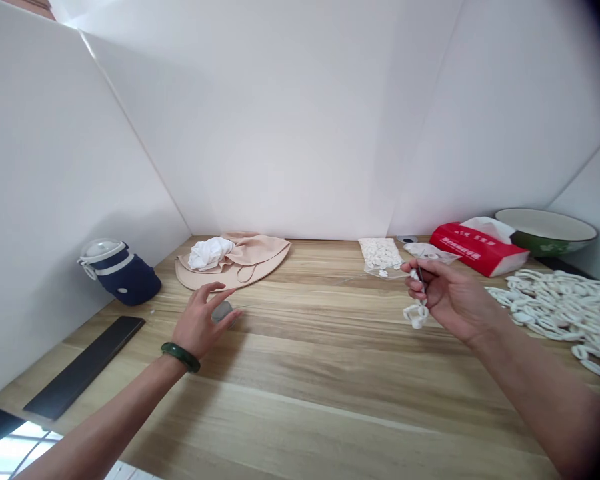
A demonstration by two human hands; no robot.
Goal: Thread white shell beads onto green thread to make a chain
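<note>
My left hand (203, 317), with a dark green bangle on its wrist, is at the left of the wooden table. Its fingers are spread about a small grey round thing (222, 311), perhaps a spool; whether they touch it I cannot tell. A fine pale thread (347, 281) runs from near this hand toward my right hand (447, 297). That hand is closed, pinching a dark slim tool (421, 275) and a short piece of white looped chain (417, 315) that dangles under the fingers. The tool's exact kind is not clear.
White looped chain (565, 310) lies heaped at right, near a red tissue pack (480, 250) and a green bowl (550, 243). A bag of small white pieces (380, 255) lies at back. Leftward are a beige hat (260, 257), a blue-sleeved cup (130, 277) and a black bar (87, 363).
</note>
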